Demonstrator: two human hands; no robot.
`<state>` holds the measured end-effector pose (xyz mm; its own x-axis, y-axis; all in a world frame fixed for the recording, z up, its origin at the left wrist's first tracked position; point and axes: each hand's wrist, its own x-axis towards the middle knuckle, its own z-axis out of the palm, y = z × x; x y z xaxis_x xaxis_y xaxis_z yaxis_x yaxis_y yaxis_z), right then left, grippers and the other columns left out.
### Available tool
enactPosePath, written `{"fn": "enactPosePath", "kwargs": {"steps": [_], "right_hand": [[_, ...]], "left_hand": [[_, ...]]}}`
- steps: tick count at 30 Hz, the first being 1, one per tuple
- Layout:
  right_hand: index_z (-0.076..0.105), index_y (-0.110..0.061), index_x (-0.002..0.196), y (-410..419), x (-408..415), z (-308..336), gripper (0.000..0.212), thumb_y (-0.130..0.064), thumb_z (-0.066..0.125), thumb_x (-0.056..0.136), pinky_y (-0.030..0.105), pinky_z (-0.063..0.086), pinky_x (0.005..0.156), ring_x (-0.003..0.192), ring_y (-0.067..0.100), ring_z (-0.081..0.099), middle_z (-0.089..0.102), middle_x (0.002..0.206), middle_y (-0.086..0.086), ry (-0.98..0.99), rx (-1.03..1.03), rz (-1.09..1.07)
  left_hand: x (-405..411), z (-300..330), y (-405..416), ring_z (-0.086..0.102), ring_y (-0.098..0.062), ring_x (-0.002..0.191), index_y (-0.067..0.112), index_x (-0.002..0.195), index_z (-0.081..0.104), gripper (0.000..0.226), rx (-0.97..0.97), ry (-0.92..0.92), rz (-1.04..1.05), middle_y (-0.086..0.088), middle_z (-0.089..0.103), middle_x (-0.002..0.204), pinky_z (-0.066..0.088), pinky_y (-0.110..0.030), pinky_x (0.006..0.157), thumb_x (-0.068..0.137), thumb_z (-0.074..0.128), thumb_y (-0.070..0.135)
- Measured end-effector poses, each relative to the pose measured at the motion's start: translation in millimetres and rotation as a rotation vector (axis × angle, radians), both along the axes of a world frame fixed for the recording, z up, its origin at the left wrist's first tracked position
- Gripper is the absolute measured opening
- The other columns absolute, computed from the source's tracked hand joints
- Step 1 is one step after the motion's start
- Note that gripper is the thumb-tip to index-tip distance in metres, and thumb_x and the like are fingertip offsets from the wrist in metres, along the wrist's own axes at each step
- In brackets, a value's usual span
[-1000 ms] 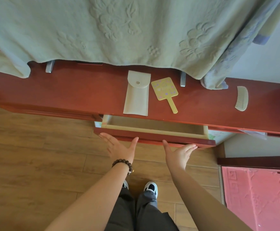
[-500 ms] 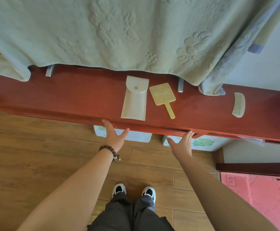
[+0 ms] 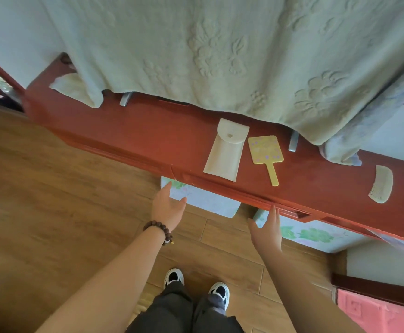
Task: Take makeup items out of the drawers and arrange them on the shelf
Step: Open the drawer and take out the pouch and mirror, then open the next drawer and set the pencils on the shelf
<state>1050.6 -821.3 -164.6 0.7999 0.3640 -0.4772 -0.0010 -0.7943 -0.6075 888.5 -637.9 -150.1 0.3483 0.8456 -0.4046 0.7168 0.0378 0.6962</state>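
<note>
A: Any readable writing?
B: None. Three items lie on the red-brown wooden shelf: one cream snap-flap pouch, one yellow hand mirror, one pale comb.
A: Hands?
B: Left hand and right hand are spread open and empty, just below the shelf's front edge.

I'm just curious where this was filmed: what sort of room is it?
Probably a bedroom or dressing corner at home. A red wooden shelf holds a hand mirror, a comb and a pouch, under a draped embossed blanket, on wood flooring.
</note>
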Motion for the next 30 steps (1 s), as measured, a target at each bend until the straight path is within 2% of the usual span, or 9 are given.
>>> {"fn": "enactPosePath", "kwargs": {"steps": [4, 6, 9, 13, 19, 22, 25, 26, 30], "right_hand": [[0.018, -0.022, 0.150, 26.9, -42.0, 8.9, 0.071, -0.017, 0.052, 0.087, 0.040, 0.039, 0.105, 0.143, 0.023, 0.024, 0.011, 0.160, -0.004, 0.022, 0.001, 0.171], [0.022, -0.024, 0.149, 43.9, -65.3, 16.5, 0.068, -0.017, 0.053, 0.088, 0.037, 0.044, 0.101, 0.142, 0.022, 0.026, 0.013, 0.159, -0.003, 0.018, -0.004, 0.249], [0.025, -0.025, 0.147, 72.4, -100.0, 24.8, 0.064, -0.017, 0.052, 0.090, 0.030, 0.038, 0.101, 0.143, 0.022, 0.023, 0.014, 0.159, -0.002, -0.026, 0.009, 0.375], [0.028, -0.022, 0.147, 114.6, -146.7, 33.1, 0.062, -0.017, 0.053, 0.091, 0.035, 0.033, 0.109, 0.143, 0.022, 0.023, 0.017, 0.157, 0.001, -0.064, 0.031, 0.425], [0.030, -0.018, 0.145, 185.2, -226.4, 36.2, 0.058, -0.017, 0.054, 0.092, 0.032, 0.037, 0.101, 0.138, 0.021, 0.031, 0.021, 0.156, 0.004, -0.121, 0.055, 0.329], [0.032, -0.018, 0.144, 215.3, -260.8, 39.1, 0.056, -0.014, 0.054, 0.092, 0.024, 0.037, 0.083, 0.120, 0.017, 0.045, 0.023, 0.154, 0.003, -0.095, 0.074, 0.199], [0.033, -0.018, 0.144, 238.0, -282.7, 39.1, 0.055, -0.014, 0.054, 0.092, 0.018, 0.037, 0.072, 0.107, 0.015, 0.046, 0.025, 0.153, 0.003, -0.085, 0.089, 0.116], [0.033, -0.018, 0.144, 245.2, -287.2, 38.8, 0.056, -0.014, 0.054, 0.092, 0.020, 0.037, 0.072, 0.108, 0.015, 0.046, 0.026, 0.153, 0.003, -0.086, 0.094, 0.099], [0.031, -0.016, 0.145, 272.4, -285.8, 36.7, 0.060, -0.021, 0.058, 0.092, 0.030, 0.037, 0.095, 0.132, 0.023, 0.039, 0.027, 0.152, 0.005, -0.121, 0.096, 0.079]], "left_hand": [[-41.3, 7.9, -2.3, 0.038, -0.019, 0.136, 0.015, 0.145, 0.035, 0.060, 0.068, 0.042, 0.070, -0.003, 0.042, 0.147, 0.034, -0.038, 0.110, 0.092, 0.059, 0.029], [-64.3, 12.6, 2.9, 0.039, -0.021, 0.135, 0.015, 0.144, 0.036, 0.060, 0.108, 0.053, 0.094, -0.004, 0.044, 0.146, 0.036, -0.041, 0.110, 0.092, 0.058, 0.032], [-101.1, 17.9, 19.3, 0.039, -0.021, 0.135, 0.017, 0.143, 0.037, 0.058, 0.138, 0.064, 0.144, -0.004, 0.045, 0.144, 0.037, -0.044, 0.109, 0.091, 0.058, 0.033], [-152.3, 17.3, 53.7, 0.037, -0.021, 0.135, 0.020, 0.141, 0.039, 0.055, 0.134, 0.041, 0.200, -0.003, 0.044, 0.144, 0.038, -0.045, 0.108, 0.091, 0.057, 0.034], [-240.0, 5.8, 131.4, 0.037, -0.021, 0.135, 0.020, 0.139, 0.041, 0.052, 0.124, 0.014, 0.146, -0.003, 0.044, 0.143, 0.038, -0.042, 0.107, 0.092, 0.056, 0.034], [-278.2, 8.7, 177.2, 0.039, -0.023, 0.133, 0.018, 0.137, 0.043, 0.049, 0.117, 0.020, 0.132, -0.005, 0.046, 0.141, 0.039, -0.042, 0.106, 0.093, 0.055, 0.034], [-301.7, 17.3, 218.1, 0.039, -0.023, 0.132, 0.018, 0.136, 0.045, 0.047, 0.125, 0.002, 0.091, -0.005, 0.047, 0.140, 0.039, -0.041, 0.105, 0.093, 0.054, 0.035], [-305.2, 19.8, 231.2, 0.040, -0.023, 0.132, 0.018, 0.136, 0.045, 0.047, 0.128, -0.004, 0.075, -0.004, 0.046, 0.140, 0.039, -0.041, 0.105, 0.093, 0.054, 0.035], [-298.4, 23.6, 279.7, 0.044, -0.022, 0.129, 0.019, 0.138, 0.042, 0.052, 0.107, -0.013, 0.045, -0.004, 0.044, 0.142, 0.040, -0.040, 0.103, 0.092, 0.057, 0.038]]}}
